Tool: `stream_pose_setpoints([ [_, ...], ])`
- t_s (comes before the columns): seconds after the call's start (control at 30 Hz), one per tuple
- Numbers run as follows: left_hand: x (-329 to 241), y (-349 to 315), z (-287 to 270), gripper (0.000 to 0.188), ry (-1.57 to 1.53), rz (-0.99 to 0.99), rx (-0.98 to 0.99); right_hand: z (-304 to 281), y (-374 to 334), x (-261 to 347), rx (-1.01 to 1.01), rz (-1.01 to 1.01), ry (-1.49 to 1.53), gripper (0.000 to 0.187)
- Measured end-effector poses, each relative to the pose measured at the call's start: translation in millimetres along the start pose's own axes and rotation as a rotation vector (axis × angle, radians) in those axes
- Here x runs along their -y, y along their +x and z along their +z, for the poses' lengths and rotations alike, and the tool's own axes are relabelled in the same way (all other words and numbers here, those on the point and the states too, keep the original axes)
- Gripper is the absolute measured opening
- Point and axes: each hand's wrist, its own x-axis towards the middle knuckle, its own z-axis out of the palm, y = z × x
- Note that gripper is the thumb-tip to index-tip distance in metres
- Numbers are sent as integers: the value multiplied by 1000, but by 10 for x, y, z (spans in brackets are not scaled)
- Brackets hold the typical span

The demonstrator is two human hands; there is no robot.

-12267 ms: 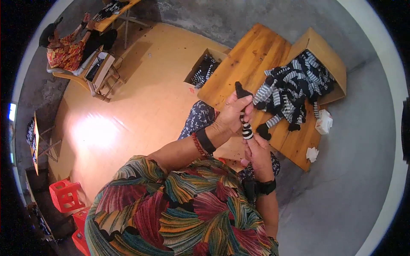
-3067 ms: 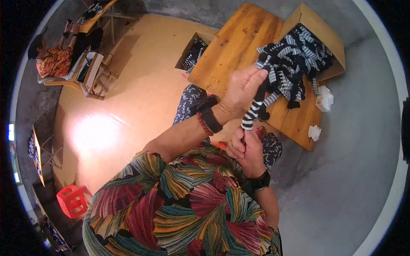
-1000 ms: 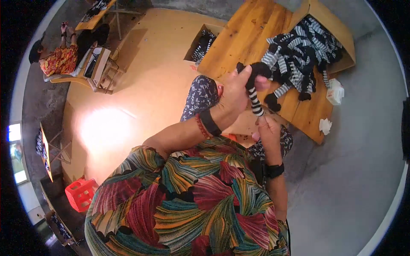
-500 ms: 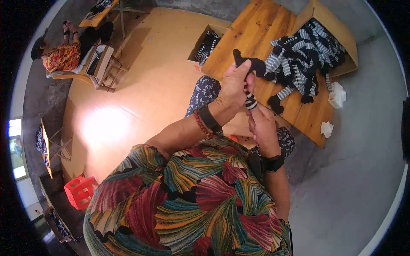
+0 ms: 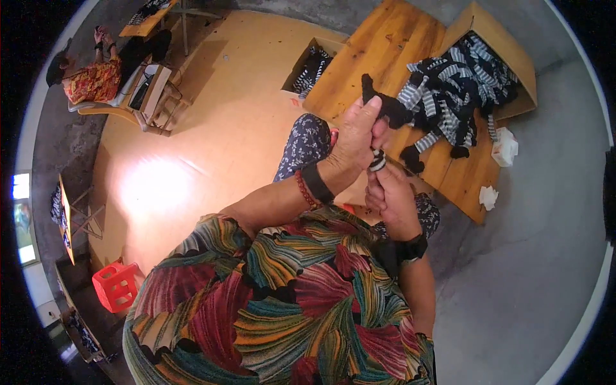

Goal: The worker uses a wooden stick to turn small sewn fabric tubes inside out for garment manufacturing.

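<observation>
My left hand (image 5: 356,136) is raised in front of me and grips a black-and-white striped sock (image 5: 380,122) near its black toe end, which sticks out above my fingers. My right hand (image 5: 389,196) sits just below it and pinches the striped lower end of the same sock. Both hands hover over the near edge of a low wooden table (image 5: 378,58). A heap of striped socks (image 5: 452,96) lies on the table just beyond my hands.
An open cardboard box (image 5: 494,45) at the table's far right holds more striped socks. Another box of socks (image 5: 314,64) stands on the floor to the left. Crumpled white tissues (image 5: 504,146) lie by the table's right edge. A seated person (image 5: 90,77) is far left; a red crate (image 5: 115,285) lower left.
The sock has been gathered shorter between my hands, and both hands have shifted slightly right and up toward the table.
</observation>
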Motion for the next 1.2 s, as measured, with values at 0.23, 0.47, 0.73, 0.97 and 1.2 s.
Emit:
stream_pose_setpoints([
  [0.23, -179, 276, -175, 19, 119, -115, 223, -31, 43, 174, -47, 24, -49, 27],
  [0.47, -238, 334, -372, 17, 240, -61, -17, -318, -145, 209, -310, -243, -821, 29],
  [0.73, -664, 542, -576, 22, 115, 127, -221, -976, -591, 143, -381, -403, -1278, 28],
  [0.97, -232, 366, -238, 15, 95, -86, -184, -285, -165, 399, -473, -551, -527, 11],
  [1.2, 109, 210, -99, 12, 26, -79, -40, 80, 363, 213, -251, -656, -396, 15],
])
